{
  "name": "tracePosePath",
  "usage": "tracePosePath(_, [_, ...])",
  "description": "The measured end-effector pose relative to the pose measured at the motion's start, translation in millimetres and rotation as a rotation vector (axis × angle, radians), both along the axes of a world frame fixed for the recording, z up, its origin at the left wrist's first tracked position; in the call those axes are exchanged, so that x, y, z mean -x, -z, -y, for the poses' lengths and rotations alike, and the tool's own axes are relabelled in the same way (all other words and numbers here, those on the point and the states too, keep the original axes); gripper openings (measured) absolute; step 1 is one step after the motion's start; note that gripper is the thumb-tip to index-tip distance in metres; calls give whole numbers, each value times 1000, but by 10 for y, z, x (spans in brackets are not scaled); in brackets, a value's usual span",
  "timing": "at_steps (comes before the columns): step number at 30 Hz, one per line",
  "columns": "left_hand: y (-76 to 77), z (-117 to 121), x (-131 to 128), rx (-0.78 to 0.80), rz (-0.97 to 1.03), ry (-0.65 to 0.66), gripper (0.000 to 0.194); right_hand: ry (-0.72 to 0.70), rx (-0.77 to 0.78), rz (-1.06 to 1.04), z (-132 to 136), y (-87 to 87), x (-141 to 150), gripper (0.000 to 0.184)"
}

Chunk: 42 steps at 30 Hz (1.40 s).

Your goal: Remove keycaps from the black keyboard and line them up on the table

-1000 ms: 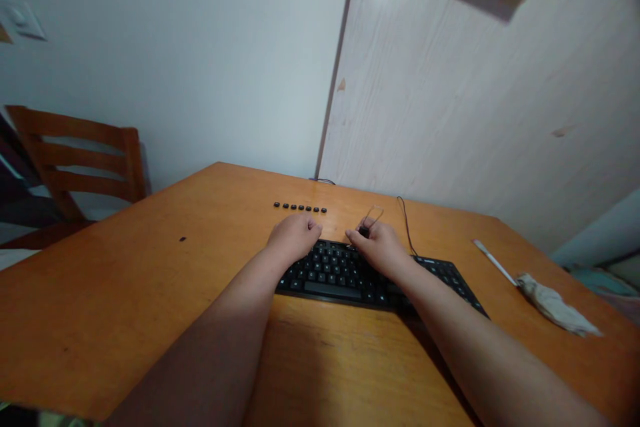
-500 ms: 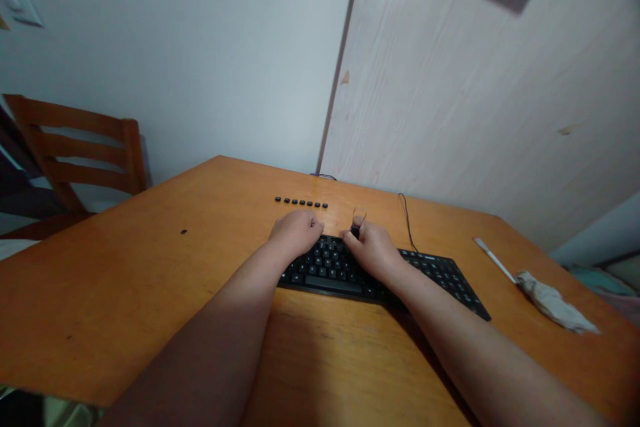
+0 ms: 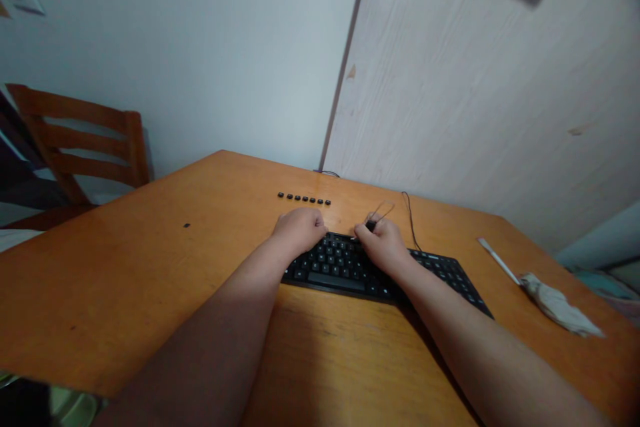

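A black keyboard [image 3: 335,280] lies across the wooden table with both my arms over it. My left hand [image 3: 301,230] is closed over its upper left part, fingers curled down at the back edge. Pinched in my right hand [image 3: 383,243] is a keycap puller [image 3: 371,224], its black handle between thumb and fingers and its thin wire loops pointing up and away. This hand is above the keyboard's back edge, right of the middle. Behind my left hand, several black keycaps [image 3: 305,199] stand in a row on the table.
A small dark piece [image 3: 187,225] lies on the table [image 3: 150,280] at the left. A white-handled brush [image 3: 497,260] and a crumpled cloth [image 3: 560,303] lie at the right. The keyboard cable [image 3: 411,217] runs toward the wall. A wooden chair [image 3: 85,140] stands at left.
My right hand has moved a little to the right, and the wire loops of the puller now lean rightward instead of upright. My left hand stays at the keyboard. The view has shifted slightly.
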State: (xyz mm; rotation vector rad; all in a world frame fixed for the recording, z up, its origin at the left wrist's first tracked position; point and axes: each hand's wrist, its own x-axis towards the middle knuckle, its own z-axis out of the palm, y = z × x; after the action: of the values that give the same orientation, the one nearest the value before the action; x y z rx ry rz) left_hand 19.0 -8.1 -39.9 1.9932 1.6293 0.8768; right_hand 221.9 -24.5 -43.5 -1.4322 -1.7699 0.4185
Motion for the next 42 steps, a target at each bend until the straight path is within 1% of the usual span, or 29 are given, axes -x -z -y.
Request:
tracePosePath(4, [39,-25,7,-54,39,0,19,32,2,-11,-16,39,-15,17])
tracePosePath(8, [60,-42,8,-48,16,25,19,52,16,-35,-40,65,-39,18])
tracePosePath(10, [66,-48,11,-48,11,26,18,66,24,-81,-39,40,-44,19])
tracePosePath(13, [75,-53,16,-55,0,11,17,87,44,-205,-13,-45,-36,22])
tracePosePath(17, [79,-52,-10,-78,5,9,15,69,46,-287,35,-124,-15,27])
tracePosePath(20, [48,-37,-76,-96,103,76,4,39,22,-313,66,-125,13,29])
tracePosePath(21, [28,-25,-105,-87,155,111,4,32,4,-322,79,-125,29,30])
tracePosePath(23, [-25,10,-159,-37,263,177,16,11,-37,-347,113,-136,70,31])
tracePosePath(26, [-109,72,-213,63,352,245,29,-29,-84,-389,167,-160,137,33])
tracePosePath(28, [-144,100,-227,97,396,268,30,-45,-103,-387,193,-164,170,33])
tracePosePath(30, [-156,110,-230,102,423,279,26,-50,-114,-359,205,-154,189,33])
tracePosePath(34, [-130,101,-232,92,447,241,16,-66,-95,-321,221,-125,209,32])
tracePosePath(38, [-92,90,-233,117,505,179,17,-116,-80,-349,244,-113,219,32])
tracePosePath(40, [-80,82,-228,122,525,151,19,-137,-114,-345,237,-102,204,35])
tracePosePath(42, [-75,72,-220,122,541,145,19,-162,-189,-250,211,-84,168,34])
